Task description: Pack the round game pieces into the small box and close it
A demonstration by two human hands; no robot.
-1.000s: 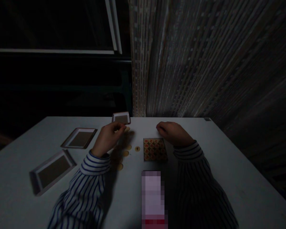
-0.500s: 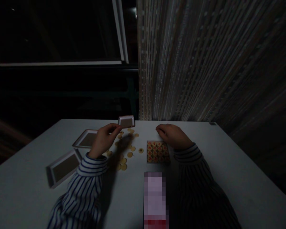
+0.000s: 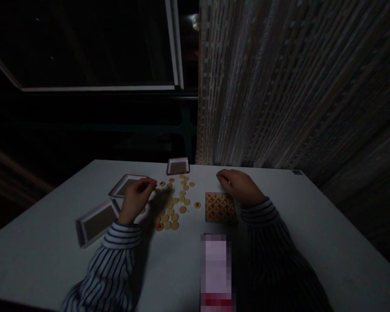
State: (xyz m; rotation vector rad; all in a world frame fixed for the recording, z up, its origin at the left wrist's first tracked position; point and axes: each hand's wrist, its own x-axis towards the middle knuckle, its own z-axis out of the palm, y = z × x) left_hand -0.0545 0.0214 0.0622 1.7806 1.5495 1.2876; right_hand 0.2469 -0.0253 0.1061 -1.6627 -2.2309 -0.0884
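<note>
Loose discs (image 3: 182,209) are spread left of the filled box (image 3: 206,209), best gripped singly. Fingers are pinched on the left hand (image 3: 137,199), curled on the right hand (image 3: 242,187); any grasp cannot be told.

Landmark: xiangqi box (image 3: 220,209) | left: loose xiangqi discs (image 3: 174,217) block me low, left hand (image 3: 138,195) above | right: right hand (image 3: 239,186) overhangs my view of its far corner | nearside: pixelated object (image 3: 216,264) obstructs | far side: I could cross bare tabletop (image 3: 206,178)
</note>
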